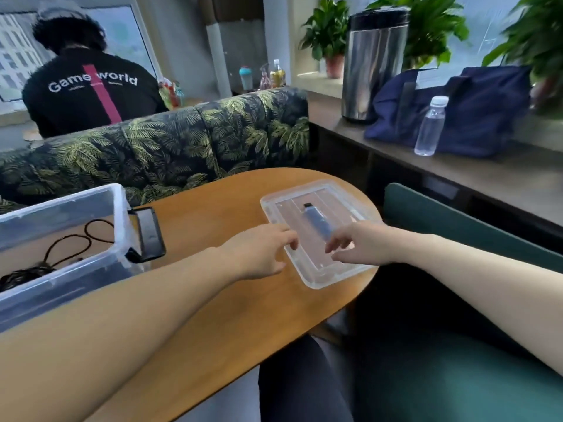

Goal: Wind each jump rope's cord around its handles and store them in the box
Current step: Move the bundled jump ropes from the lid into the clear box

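My left hand point(259, 248) and right hand point(356, 245) reach over the clear lid point(316, 269) lying flat near the rounded end of the table point(213, 300). Both are empty, the fingers loosely spread and apart, tips just above or brushing the plastic — I cannot tell which.

On the lid, between my hands, lies a bluish handle point(316, 217) with a dark cap at its far end; its near end slips behind my right fingers. No cord shows on it (blur hides any detail). The box point(118, 214) stands at the left edge of the table, open, with a black cord point(88, 236) looped loosely on its floor and a darker bundle in the near corner. That cord looks unwound still, so I judge the task far from done.

The handle should be light and rigid, probably smooth enough to roll on the slick lid, so a pinch across its middle with thumb and two fingers seems safest. The cord looks thin and limp — likely to spring out of its coils unless each turn is kept taut against the handles. The lid itself is thin and will likely flex or skid if I press on one edge.

A black phone point(149, 233) lies beside the box.
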`<state>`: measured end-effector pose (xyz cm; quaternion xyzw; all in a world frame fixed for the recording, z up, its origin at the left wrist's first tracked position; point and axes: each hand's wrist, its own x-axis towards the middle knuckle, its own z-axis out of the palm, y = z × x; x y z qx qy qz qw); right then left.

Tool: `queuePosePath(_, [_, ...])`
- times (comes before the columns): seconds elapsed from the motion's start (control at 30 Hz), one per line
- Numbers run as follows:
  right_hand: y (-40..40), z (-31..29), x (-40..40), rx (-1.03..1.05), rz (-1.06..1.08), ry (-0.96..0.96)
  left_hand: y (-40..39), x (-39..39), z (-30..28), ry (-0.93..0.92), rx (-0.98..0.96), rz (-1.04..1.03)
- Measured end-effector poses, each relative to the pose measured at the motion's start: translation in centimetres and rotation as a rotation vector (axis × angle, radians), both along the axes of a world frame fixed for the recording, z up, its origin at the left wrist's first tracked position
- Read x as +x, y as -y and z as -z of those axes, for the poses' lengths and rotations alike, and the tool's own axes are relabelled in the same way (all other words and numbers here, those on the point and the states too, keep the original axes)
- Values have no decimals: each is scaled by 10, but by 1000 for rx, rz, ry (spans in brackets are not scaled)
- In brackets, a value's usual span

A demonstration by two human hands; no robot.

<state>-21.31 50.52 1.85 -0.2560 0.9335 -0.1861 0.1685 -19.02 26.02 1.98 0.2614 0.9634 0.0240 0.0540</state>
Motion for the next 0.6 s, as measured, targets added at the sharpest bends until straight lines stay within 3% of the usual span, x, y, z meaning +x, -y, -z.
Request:
queuePosePath(0.23, [-39, 53, -14, -23, -75, -11, -25, -16, 53, 9, -78, 145])
queuePosePath(0.37, [-54, 64, -13, -30, -166, -137, -24, -18, 62, -166, -179, 367])
queuePosePath(0.47, [-59, 68, -13, -29, -184, -173, -21, -16, 70, -238, -276, 412])
queuePosePath(0.6, [-63, 70, -10, -34, -195, -289, -14, -15, 60, -335, -141, 420])
